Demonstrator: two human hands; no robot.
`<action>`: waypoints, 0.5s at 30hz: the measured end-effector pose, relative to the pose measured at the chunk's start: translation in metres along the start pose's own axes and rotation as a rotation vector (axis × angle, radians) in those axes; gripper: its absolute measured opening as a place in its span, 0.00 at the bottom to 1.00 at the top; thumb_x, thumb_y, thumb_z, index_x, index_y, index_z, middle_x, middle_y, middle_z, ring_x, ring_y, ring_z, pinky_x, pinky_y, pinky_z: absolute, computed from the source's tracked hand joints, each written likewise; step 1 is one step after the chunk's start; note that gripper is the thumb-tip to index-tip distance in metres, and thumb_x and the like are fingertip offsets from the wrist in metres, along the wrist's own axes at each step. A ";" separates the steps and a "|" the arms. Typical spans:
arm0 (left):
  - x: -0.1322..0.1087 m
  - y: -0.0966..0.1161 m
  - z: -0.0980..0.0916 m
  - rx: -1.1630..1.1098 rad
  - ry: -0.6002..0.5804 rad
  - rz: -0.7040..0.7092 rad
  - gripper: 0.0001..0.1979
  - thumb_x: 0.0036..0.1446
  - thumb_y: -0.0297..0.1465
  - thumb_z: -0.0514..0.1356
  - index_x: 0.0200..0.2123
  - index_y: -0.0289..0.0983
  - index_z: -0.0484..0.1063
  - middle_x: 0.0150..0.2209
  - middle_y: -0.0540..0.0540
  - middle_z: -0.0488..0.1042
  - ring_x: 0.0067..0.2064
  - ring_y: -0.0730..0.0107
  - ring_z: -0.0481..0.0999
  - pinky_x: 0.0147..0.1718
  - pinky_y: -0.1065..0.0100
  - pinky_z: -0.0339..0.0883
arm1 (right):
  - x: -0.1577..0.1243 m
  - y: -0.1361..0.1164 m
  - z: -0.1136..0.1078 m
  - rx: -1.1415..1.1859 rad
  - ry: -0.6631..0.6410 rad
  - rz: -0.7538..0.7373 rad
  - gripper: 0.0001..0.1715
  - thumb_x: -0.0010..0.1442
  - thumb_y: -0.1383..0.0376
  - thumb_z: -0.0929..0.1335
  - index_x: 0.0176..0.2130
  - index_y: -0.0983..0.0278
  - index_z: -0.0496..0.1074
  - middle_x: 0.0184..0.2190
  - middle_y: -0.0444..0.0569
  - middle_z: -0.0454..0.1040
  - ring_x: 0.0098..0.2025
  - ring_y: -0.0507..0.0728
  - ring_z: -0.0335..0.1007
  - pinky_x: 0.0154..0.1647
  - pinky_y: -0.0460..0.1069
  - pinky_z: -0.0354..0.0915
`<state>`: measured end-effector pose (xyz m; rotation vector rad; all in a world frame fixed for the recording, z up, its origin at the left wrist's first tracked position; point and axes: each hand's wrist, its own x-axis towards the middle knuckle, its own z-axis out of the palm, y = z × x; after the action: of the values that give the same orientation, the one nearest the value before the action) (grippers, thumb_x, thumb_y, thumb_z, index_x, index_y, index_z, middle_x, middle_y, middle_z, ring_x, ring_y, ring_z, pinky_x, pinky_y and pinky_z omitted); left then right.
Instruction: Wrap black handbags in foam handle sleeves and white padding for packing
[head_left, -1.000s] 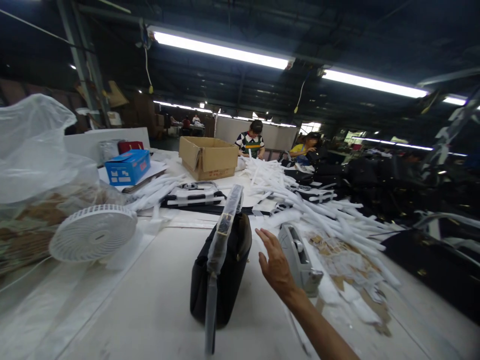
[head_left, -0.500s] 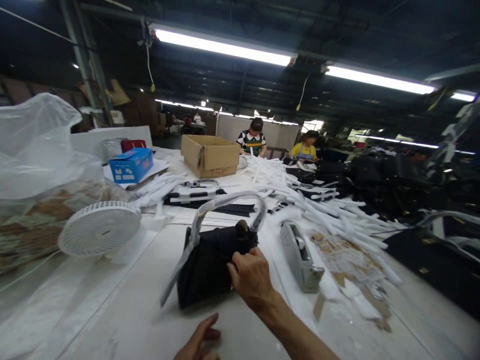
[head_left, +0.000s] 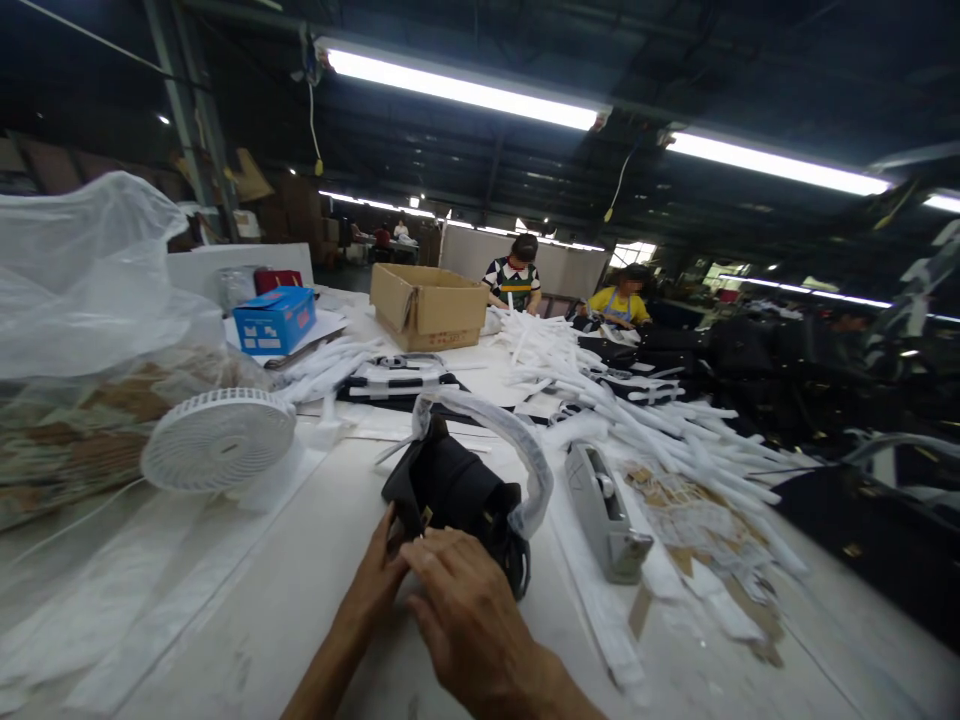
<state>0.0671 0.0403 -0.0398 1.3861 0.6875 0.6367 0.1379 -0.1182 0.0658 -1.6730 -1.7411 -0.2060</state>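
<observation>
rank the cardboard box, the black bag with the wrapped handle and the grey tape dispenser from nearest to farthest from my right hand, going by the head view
1. Black bag: directly in front of the right hand, at its fingertips.
2. Grey tape dispenser: on the table to the right.
3. Cardboard box: far across the table, beyond the bag.

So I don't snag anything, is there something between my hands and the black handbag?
Nothing visible; your left hand and right hand are both at the black handbag; the tape dispenser stands apart, to its right.
</observation>
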 end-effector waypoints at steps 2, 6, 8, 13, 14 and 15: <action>0.010 0.002 0.004 -0.028 -0.010 -0.031 0.53 0.41 0.47 0.67 0.65 0.32 0.49 0.65 0.27 0.56 0.60 0.41 0.66 0.56 0.50 0.65 | -0.017 0.011 -0.012 0.078 0.150 -0.073 0.17 0.60 0.72 0.65 0.49 0.61 0.69 0.42 0.49 0.78 0.45 0.57 0.73 0.54 0.53 0.64; 0.017 0.002 0.010 0.016 -0.021 -0.053 0.52 0.43 0.48 0.66 0.66 0.35 0.47 0.68 0.30 0.48 0.61 0.39 0.64 0.52 0.49 0.69 | -0.054 0.056 -0.034 0.153 0.468 0.372 0.06 0.63 0.65 0.66 0.39 0.61 0.73 0.33 0.49 0.77 0.37 0.57 0.74 0.41 0.51 0.69; 0.016 0.003 0.011 0.062 -0.027 -0.061 0.51 0.46 0.48 0.64 0.67 0.34 0.44 0.68 0.30 0.47 0.62 0.40 0.63 0.50 0.52 0.71 | -0.068 0.079 -0.038 0.283 0.456 0.692 0.13 0.61 0.58 0.68 0.42 0.63 0.73 0.39 0.52 0.78 0.41 0.60 0.75 0.43 0.53 0.70; 0.026 0.010 0.013 0.165 -0.050 -0.053 0.41 0.55 0.43 0.56 0.67 0.33 0.43 0.68 0.29 0.48 0.60 0.44 0.65 0.43 0.57 0.74 | -0.074 0.095 -0.018 0.611 0.144 0.851 0.21 0.55 0.55 0.70 0.46 0.64 0.71 0.46 0.54 0.76 0.48 0.62 0.73 0.47 0.54 0.69; 0.030 0.012 0.015 0.183 -0.039 -0.033 0.39 0.56 0.41 0.56 0.66 0.33 0.45 0.68 0.28 0.48 0.59 0.44 0.66 0.42 0.57 0.74 | -0.072 0.093 -0.013 0.561 0.139 0.847 0.18 0.55 0.56 0.70 0.43 0.63 0.71 0.42 0.52 0.77 0.44 0.61 0.73 0.45 0.53 0.69; 0.035 0.014 0.018 0.204 -0.018 -0.003 0.37 0.56 0.39 0.56 0.65 0.32 0.48 0.67 0.27 0.49 0.58 0.44 0.68 0.42 0.55 0.74 | -0.070 0.090 -0.009 0.490 0.150 0.843 0.15 0.55 0.57 0.70 0.39 0.63 0.71 0.38 0.50 0.77 0.41 0.60 0.73 0.42 0.52 0.68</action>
<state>0.1032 0.0560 -0.0264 1.5769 0.7559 0.5631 0.2184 -0.1660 0.0008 -1.7881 -0.7708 0.4366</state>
